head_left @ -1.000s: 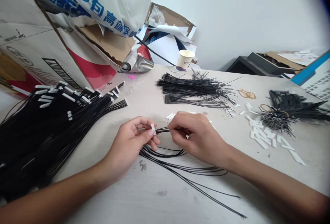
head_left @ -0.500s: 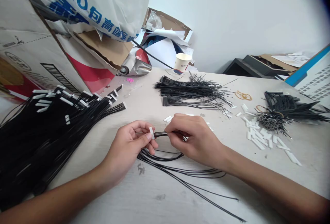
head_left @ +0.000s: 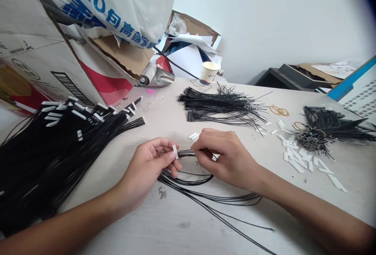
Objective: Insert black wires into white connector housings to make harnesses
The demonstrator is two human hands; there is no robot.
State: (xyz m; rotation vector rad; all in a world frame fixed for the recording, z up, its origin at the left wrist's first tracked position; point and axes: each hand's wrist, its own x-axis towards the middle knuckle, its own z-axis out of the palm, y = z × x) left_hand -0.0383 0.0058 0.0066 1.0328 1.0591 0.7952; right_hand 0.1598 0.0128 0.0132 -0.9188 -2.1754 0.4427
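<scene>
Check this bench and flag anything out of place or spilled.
Loose white plastic connector housings lie scattered across the tabletop at right, not fitted to wires like those in the black wire bundle at left. A small pink clump sits alone near the far edge, and the black wire ends at right are tangled.

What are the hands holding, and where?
The left hand pinches a white connector at its edges; the right hand pinches its black wires, close behind it.

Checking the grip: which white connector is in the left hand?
The small white plastic connector pinched in the left hand; white pieces heaped at right lie loose.
</scene>
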